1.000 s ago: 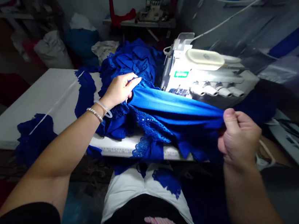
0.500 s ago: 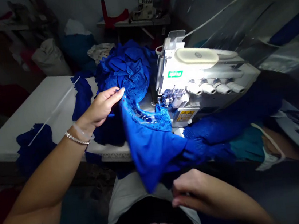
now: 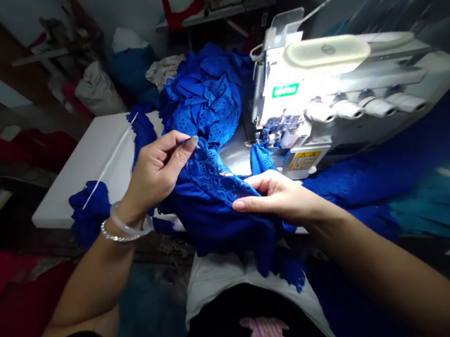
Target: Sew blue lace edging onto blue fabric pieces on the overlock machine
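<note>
A blue lace-trimmed fabric piece hangs over the near edge of the white sewing table. My left hand, with bracelets on the wrist, pinches its upper lace edge between thumb and fingers. My right hand grips the same piece lower down on the right, fingers folded over the cloth. Both hands sit just in front of the lit white overlock sewing machine, whose needle area is to the right of my left hand.
A heap of blue lace fabric is piled behind the hands against the machine. More blue cloth drapes off the table's left edge and another lot lies on the right. Bags and a second machine stand at the back.
My right hand has come up from my lap and taken hold of the blue piece near the machine. My left hand has shifted slightly nearer, still pinching the lace edge.
</note>
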Tool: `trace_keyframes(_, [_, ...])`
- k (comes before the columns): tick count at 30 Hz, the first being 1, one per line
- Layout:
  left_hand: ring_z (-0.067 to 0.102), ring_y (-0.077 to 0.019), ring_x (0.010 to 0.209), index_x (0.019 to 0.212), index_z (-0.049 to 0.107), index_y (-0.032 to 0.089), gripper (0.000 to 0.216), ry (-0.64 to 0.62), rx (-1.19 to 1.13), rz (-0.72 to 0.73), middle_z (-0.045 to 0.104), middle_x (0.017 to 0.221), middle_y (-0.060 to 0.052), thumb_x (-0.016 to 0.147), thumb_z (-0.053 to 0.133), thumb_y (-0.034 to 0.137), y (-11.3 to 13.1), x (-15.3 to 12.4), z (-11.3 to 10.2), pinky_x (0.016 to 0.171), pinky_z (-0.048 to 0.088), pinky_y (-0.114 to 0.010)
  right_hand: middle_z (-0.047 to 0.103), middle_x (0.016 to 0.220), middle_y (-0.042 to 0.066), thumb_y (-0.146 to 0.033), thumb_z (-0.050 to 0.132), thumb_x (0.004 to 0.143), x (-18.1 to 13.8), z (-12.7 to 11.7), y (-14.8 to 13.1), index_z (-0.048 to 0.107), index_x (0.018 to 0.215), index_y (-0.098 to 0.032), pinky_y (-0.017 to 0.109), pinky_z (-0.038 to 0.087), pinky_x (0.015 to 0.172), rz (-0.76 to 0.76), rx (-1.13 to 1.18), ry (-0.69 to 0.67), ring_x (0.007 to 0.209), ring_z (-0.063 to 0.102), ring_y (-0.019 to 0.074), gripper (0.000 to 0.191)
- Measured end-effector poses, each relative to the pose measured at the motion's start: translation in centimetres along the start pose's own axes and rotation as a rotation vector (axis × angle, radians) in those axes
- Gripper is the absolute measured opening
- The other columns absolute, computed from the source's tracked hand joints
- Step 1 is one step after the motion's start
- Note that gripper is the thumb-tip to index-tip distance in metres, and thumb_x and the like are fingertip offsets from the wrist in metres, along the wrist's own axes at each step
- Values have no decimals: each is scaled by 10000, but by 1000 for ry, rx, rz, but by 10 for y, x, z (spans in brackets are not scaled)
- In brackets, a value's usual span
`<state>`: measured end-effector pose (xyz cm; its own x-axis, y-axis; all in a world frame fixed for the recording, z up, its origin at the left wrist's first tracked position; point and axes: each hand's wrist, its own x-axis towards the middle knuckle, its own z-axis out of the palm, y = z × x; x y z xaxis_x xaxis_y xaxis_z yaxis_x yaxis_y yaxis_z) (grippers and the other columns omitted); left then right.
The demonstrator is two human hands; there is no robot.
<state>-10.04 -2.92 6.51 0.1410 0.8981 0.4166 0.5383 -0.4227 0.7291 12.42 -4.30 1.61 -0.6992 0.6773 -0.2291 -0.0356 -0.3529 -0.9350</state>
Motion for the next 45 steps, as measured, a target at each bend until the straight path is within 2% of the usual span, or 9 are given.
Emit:
trace_keyframes(10, [351,-62,482,660,465,195,375,281,-353,-268,365,580,53,884,611,459,-53,-2,9,436,317,-188,699,770,-1,-421,744,759,-42,-32,30,731,883,-150,207,480,571,181,-159,-28,629,609,128,299])
trace_keyframes(16, [339,-70,499,660,466,188,360,175,-362,-320,338,570,57,853,646,433,-55,-10,15,447,296,-183,691,723,5,-480,784,706,-50,-51,36,718,774,-179,276,499,597,249,-85,195,613,618,172,316])
trace_keyframes(19, [345,-71,495,703,536,179,338,107,-307,-288,360,568,59,857,629,466,-51,-14,15,459,294,-189,655,718,11,-476,730,765,-49,-52,34,689,775,-182,283,480,580,92,-260,298,619,600,177,297])
trace_keyframes(21, [374,-72,505,753,592,174,335,4,-231,-194,423,584,55,823,668,493,-47,-21,12,477,315,-192,631,735,12,-363,688,814,-50,-50,35,668,789,-192,281,478,612,-192,-526,418,659,596,170,174])
trace_keyframes(23, [405,-75,520,784,615,175,316,-125,-98,-23,489,616,48,760,751,459,-44,-32,7,499,347,-197,609,758,19,-204,632,835,-54,-48,39,647,820,-203,274,476,638,-555,-882,533,696,586,161,21])
trace_keyframes(27, [446,-87,555,714,530,184,191,-255,173,422,499,627,36,839,674,173,-45,-64,0,544,376,-217,569,705,29,-54,533,872,-66,-47,56,625,945,-181,255,416,545,-1017,-1478,503,621,512,144,173])
trace_keyframes(32, [513,-133,619,895,565,188,162,-175,375,583,533,673,10,837,581,37,-56,-93,-1,609,446,-259,507,564,-1,-25,492,899,-71,-47,64,621,1082,-70,290,340,504,-1108,-1775,416,544,446,150,229])
trace_keyframes(36, [525,-142,621,1164,585,132,372,-173,497,616,545,679,-4,823,584,-15,-59,-99,2,608,456,-270,477,536,-7,-5,530,875,-69,-46,61,624,1108,0,305,329,504,-1130,-1817,413,539,440,156,251])
trace_keyframes(45, [544,-134,649,905,550,149,189,-157,342,577,554,696,-12,814,616,-4,-61,-95,11,609,464,-249,494,555,7,-5,531,884,-65,-49,63,623,1114,20,313,311,514,-1067,-1832,427,556,425,162,249])
